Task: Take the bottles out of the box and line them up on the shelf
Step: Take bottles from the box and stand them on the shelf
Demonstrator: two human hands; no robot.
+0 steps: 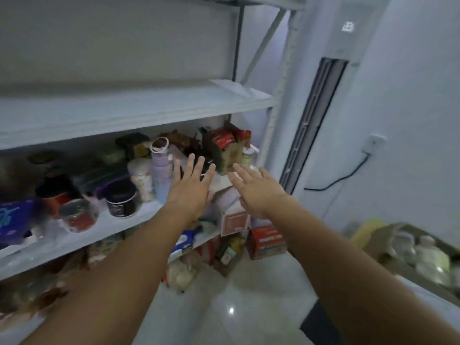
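Observation:
Both my arms reach out toward the right end of the crowded middle shelf (74, 241). My left hand (191, 185) is flat with fingers straight, in front of a dark object behind it. My right hand (256, 189) is also spread and holds nothing. A cardboard box (388, 239) at the lower right holds several clear bottles (430, 257). A lilac bottle (161, 168) stands on the shelf just left of my left hand. The view is blurred.
The upper shelf (139, 108) is bare. Jars, a dark tub (121, 199) and packets (224, 145) fill the middle shelf. Boxes (267, 241) and bags sit on the glossy floor below. A tall white air conditioner (331, 95) stands right of the rack.

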